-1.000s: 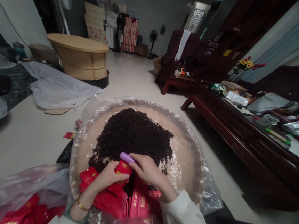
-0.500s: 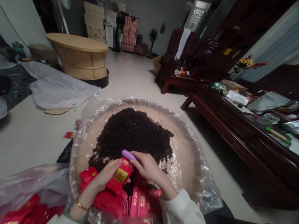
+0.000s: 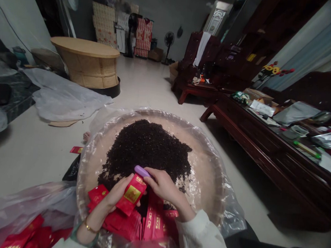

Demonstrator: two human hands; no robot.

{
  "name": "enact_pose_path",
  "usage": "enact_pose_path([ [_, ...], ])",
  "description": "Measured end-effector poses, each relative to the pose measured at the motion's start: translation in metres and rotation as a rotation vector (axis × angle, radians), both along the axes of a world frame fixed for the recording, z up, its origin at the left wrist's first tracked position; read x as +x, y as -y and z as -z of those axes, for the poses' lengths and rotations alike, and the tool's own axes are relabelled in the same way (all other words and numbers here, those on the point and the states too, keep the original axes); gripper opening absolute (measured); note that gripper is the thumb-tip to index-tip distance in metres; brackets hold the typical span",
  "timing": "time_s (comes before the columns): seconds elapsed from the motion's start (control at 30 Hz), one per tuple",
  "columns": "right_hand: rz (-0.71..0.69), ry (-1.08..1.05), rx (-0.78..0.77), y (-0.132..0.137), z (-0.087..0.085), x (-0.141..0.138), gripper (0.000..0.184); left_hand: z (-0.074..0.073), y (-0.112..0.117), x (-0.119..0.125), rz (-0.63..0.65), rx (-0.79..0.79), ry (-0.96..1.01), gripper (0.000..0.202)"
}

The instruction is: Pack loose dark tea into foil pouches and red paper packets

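My left hand [image 3: 119, 191] is wrapped round a red packet [image 3: 132, 194] with a gold panel and gold lettering. My right hand [image 3: 163, 182] closes on a smooth purple tool [image 3: 142, 171] with a rounded end, lying across the packet's top edge; its kind I cannot make out. Behind both hands, a dark heap of loose dried tea leaves [image 3: 150, 147] covers the middle of a round, plastic-lined tray [image 3: 211, 164]. Under my wrists, more red packets [image 3: 123, 222] lie piled at the tray's near side, beside red strips with gold print [image 3: 154, 219].
A clear bag with red packets [image 3: 38, 234] is at lower left. One red packet [image 3: 76, 150] lies left of the tray. A dark wooden table [image 3: 256, 147] with clutter runs along the right. A woven drum-shaped stand [image 3: 86, 61] and plastic sheeting [image 3: 66, 96] are farther left.
The red packet in my left hand has shifted slightly left and turned a little. My right hand and the purple tool stay almost in the same place.
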State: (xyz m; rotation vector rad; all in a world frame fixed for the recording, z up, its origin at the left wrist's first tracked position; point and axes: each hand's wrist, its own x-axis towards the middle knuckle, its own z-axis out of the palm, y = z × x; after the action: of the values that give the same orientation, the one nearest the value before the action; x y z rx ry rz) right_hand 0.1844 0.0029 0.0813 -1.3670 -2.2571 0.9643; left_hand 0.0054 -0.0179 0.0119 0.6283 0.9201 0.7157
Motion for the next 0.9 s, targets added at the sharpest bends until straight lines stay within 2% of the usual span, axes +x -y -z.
enact_pose_path([
  [0.2, 0.010, -0.026, -0.035, -0.001, 0.003, 0.000, 0.024, 0.001, 0.000, -0.001, 0.004, -0.001, 0.003, 0.060],
  [0.33, 0.058, -0.099, -0.071, -0.002, 0.008, 0.006, 0.034, 0.001, 0.000, -0.002, -0.002, -0.026, -0.009, 0.060],
  [0.4, 0.123, -0.159, -0.108, -0.004, 0.009, 0.017, 0.040, 0.001, 0.000, -0.002, -0.002, -0.034, -0.011, 0.062],
  [0.5, 0.369, -0.176, -0.154, -0.011, 0.013, 0.050, 0.049, -0.002, 0.000, -0.001, -0.006, -0.019, -0.005, 0.060],
  [0.6, 0.683, 0.039, 0.003, -0.017, 0.023, 0.095, 0.049, -0.003, 0.000, -0.001, 0.002, -0.002, 0.005, 0.058],
  [0.67, 0.791, 0.262, 0.048, -0.017, 0.032, 0.122, 0.043, -0.003, 0.000, -0.001, 0.012, -0.005, 0.006, 0.061],
  [0.77, 0.807, 0.529, 0.002, -0.011, 0.044, 0.146, 0.034, -0.002, 0.000, -0.002, 0.019, -0.010, 0.002, 0.066],
  [0.9, 0.759, 0.587, 0.000, -0.005, 0.041, 0.142, 0.029, 0.000, 0.001, -0.001, 0.042, -0.016, 0.000, 0.063],
])
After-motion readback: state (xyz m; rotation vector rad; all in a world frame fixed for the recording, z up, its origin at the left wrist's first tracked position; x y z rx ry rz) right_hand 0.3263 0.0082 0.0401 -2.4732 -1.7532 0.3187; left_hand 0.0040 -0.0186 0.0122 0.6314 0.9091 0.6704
